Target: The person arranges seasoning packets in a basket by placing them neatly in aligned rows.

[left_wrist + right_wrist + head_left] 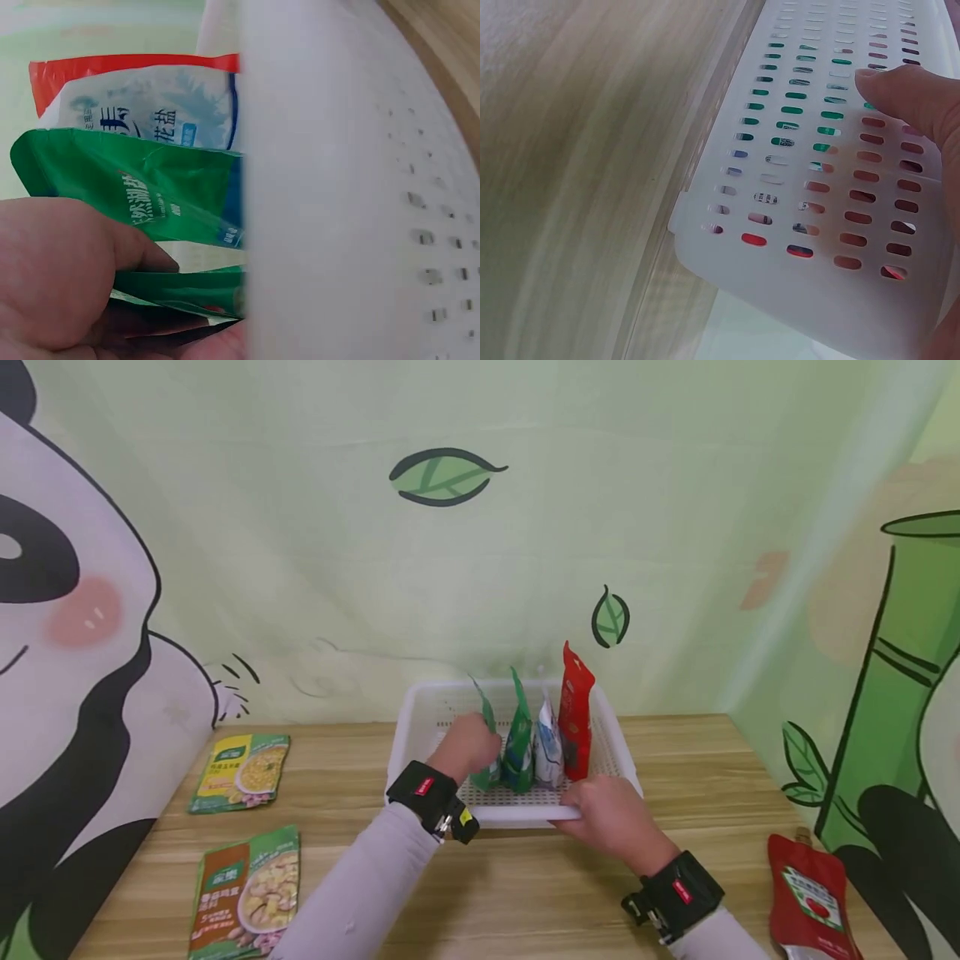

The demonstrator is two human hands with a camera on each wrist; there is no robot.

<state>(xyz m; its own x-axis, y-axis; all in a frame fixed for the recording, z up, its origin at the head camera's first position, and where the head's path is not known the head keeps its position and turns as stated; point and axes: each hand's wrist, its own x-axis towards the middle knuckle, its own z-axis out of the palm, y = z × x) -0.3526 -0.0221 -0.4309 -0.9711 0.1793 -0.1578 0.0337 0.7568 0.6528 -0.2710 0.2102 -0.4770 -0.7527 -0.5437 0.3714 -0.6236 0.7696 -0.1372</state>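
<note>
And here we are at the white basket [517,814], standing by the tabletop's [345,777] back edge, about midway between its left and right edges, with both hands busy. The left hand [468,745] reaches in over the front rim, and the left wrist view gives us the grip: thumb on one side, fingers on the other, closed right down in a pinch on the leftmost green packet [180,289]. That packet is upright inside the basket, not yet released. The right hand [611,818] clasps the basket's front wall near its front right corner, thumb on the outside, fingers apparently inside, glimpsed through the slots. Now the tally: three more are in and standing without a hand on them, a second green packet [519,743], then a white packet [548,747], then a tall red packet [576,714] nearest the basket's right wall. Those look settled; the pinched one seems to lack only the letting go. Outside lie three: a yellow-and-green packet [240,773] by the tabletop's left edge, towards the back left corner, a brown-and-green packet [245,896] further forward on that side, and a red spouted pouch [812,893] near the right edge, none touched by either hand. I'd call this row partway along, four in and three out.
</note>
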